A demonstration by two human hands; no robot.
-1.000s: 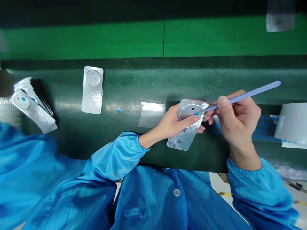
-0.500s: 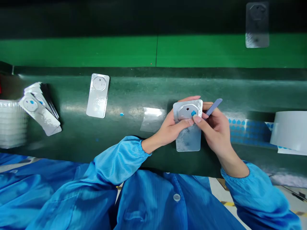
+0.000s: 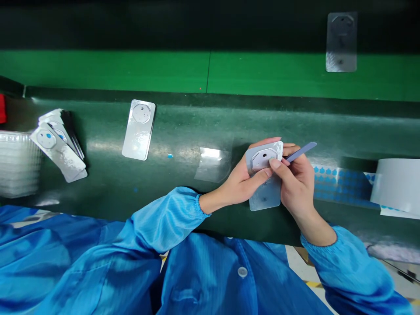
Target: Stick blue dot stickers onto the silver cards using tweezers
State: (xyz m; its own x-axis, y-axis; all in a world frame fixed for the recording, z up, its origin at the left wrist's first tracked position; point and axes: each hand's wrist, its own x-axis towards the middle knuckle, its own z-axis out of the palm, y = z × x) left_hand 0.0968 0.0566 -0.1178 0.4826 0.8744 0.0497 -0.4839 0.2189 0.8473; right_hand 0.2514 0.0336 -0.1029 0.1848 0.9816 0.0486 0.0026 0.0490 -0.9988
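Observation:
A silver phone back panel (image 3: 264,197) with an octagonal raised patch is tilted in front of me. My left hand (image 3: 244,181) grips it along its left side, thumb across the face. The thumb of my right hand (image 3: 297,177) presses on the lower right of the octagon, at a small blue sticker (image 3: 271,161) that is mostly covered. A flat purple-grey stick (image 3: 301,151) juts up and right from between the right hand's fingers. Blue stickers in rows on a sheet (image 3: 341,183) lie just right of that hand.
One silver panel (image 3: 139,131) lies left of centre; a fanned stack of panels (image 3: 61,151) is beside clear plastic trays (image 3: 18,166). A clear film piece (image 3: 213,165) lies left of my hands. A white roll (image 3: 397,183) is at right. Another panel (image 3: 341,43) lies on the far green strip (image 3: 131,72).
The panel in my hands has tilted and shifted slightly right. My right thumb has moved onto the blue sticker, now mostly covered. The stick has swung to a flatter angle.

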